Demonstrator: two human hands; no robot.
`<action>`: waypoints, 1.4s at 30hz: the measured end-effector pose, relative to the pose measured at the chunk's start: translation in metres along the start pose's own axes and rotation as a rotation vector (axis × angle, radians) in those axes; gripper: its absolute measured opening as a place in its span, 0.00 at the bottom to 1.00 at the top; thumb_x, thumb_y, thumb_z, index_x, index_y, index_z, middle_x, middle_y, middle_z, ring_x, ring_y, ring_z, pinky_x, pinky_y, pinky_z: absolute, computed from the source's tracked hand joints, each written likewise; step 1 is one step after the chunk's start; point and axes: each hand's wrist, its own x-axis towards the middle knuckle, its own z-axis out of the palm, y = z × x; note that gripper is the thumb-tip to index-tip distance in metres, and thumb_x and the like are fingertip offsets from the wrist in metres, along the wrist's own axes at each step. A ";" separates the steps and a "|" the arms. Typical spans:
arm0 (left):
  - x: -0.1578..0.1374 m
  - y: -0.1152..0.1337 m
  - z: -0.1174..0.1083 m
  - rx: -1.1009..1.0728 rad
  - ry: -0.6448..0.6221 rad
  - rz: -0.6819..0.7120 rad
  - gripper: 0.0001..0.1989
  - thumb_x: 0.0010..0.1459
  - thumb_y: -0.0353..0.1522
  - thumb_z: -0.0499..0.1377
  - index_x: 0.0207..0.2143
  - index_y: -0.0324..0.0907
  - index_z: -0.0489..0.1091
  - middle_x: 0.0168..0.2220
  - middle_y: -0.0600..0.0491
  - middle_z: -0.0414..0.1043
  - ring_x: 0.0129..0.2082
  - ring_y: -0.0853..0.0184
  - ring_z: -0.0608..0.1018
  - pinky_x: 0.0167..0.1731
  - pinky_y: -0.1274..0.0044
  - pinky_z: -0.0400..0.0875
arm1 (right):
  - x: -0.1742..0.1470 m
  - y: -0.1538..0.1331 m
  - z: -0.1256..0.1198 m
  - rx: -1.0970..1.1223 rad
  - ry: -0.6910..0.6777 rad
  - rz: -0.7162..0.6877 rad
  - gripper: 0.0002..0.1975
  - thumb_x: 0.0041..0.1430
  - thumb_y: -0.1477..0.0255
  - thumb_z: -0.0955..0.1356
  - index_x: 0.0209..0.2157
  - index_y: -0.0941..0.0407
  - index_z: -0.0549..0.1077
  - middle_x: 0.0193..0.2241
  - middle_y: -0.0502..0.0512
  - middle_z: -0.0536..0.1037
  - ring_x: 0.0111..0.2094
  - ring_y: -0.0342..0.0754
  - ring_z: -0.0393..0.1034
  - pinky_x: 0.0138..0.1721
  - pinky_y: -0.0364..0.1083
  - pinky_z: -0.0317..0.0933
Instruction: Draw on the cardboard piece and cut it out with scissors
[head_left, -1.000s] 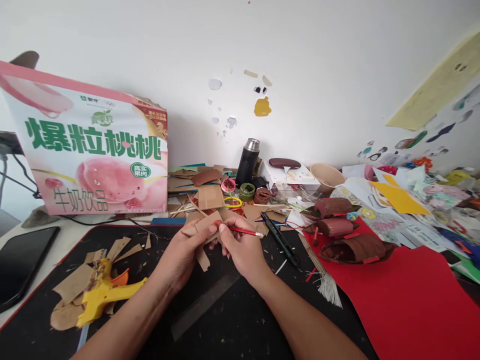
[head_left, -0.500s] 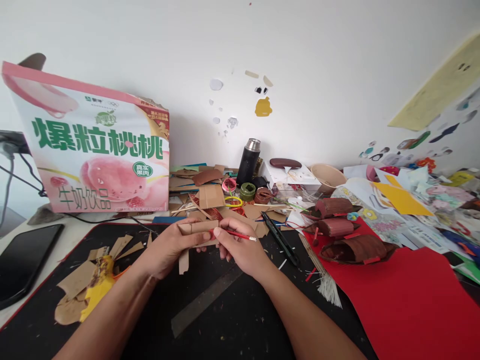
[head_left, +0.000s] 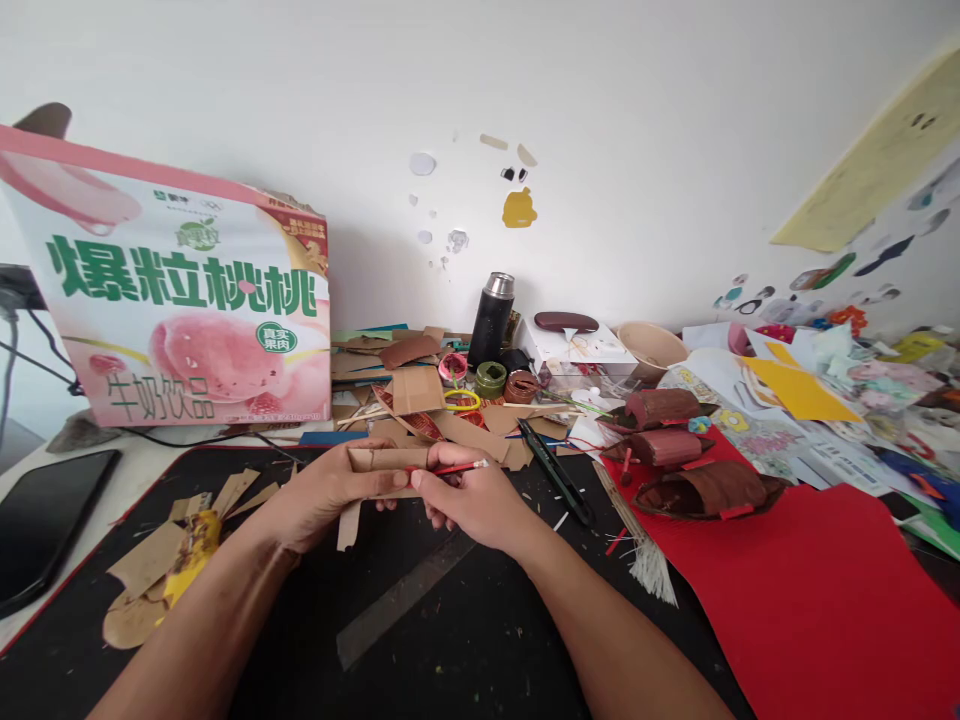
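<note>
My left hand [head_left: 324, 490] is closed around a small bent piece of brown cardboard [head_left: 388, 459], its thumb lying along the front. A narrow cardboard tab [head_left: 349, 525] hangs below those fingers. My right hand [head_left: 480, 498] pinches a thin red pencil [head_left: 454, 468] with a white end pointing right. The pencil's other end lies against the cardboard by my left thumb; its tip is hidden. Below both hands, a clear ruler-like strip [head_left: 401, 600] rests on the black mat [head_left: 450, 665].
A black utility knife [head_left: 555, 475] lies right of my hands. Brown model boats [head_left: 705, 490] sit on red paper [head_left: 840, 590]. Cardboard scraps [head_left: 150, 555] lie at left, near a phone [head_left: 52, 525]. Behind stand a drink carton [head_left: 187, 300], a black thermos [head_left: 493, 320] and paint jars [head_left: 491, 380].
The pencil's white end has swung upward, and its angle against the cardboard has changed. Both hands keep their hold. The whole view has shifted slightly.
</note>
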 end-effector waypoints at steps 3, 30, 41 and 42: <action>0.002 -0.005 -0.003 -0.005 0.015 -0.003 0.17 0.49 0.45 0.80 0.32 0.41 0.86 0.30 0.46 0.83 0.26 0.65 0.74 0.27 0.76 0.70 | 0.001 -0.002 0.002 0.036 0.035 -0.033 0.14 0.65 0.59 0.74 0.34 0.52 0.71 0.20 0.42 0.70 0.21 0.41 0.66 0.23 0.40 0.62; 0.009 -0.032 0.061 -0.313 0.397 0.295 0.23 0.47 0.39 0.83 0.42 0.41 0.82 0.35 0.52 0.81 0.28 0.67 0.76 0.27 0.76 0.71 | 0.011 0.008 0.014 0.209 0.305 -0.107 0.23 0.62 0.49 0.75 0.33 0.52 0.70 0.17 0.41 0.69 0.15 0.40 0.62 0.17 0.39 0.54; 0.009 -0.025 0.055 -0.426 0.377 0.194 0.21 0.41 0.36 0.84 0.37 0.39 0.84 0.33 0.54 0.80 0.29 0.70 0.75 0.29 0.77 0.74 | 0.006 0.008 0.013 0.178 0.240 -0.146 0.21 0.67 0.50 0.73 0.33 0.52 0.69 0.19 0.42 0.70 0.17 0.40 0.62 0.19 0.40 0.54; 0.008 -0.024 0.055 -0.426 0.367 0.190 0.21 0.41 0.36 0.84 0.36 0.39 0.84 0.32 0.54 0.80 0.29 0.69 0.75 0.29 0.76 0.74 | 0.006 0.007 0.013 0.176 0.227 -0.155 0.22 0.67 0.50 0.73 0.34 0.52 0.68 0.20 0.43 0.71 0.18 0.40 0.63 0.19 0.40 0.55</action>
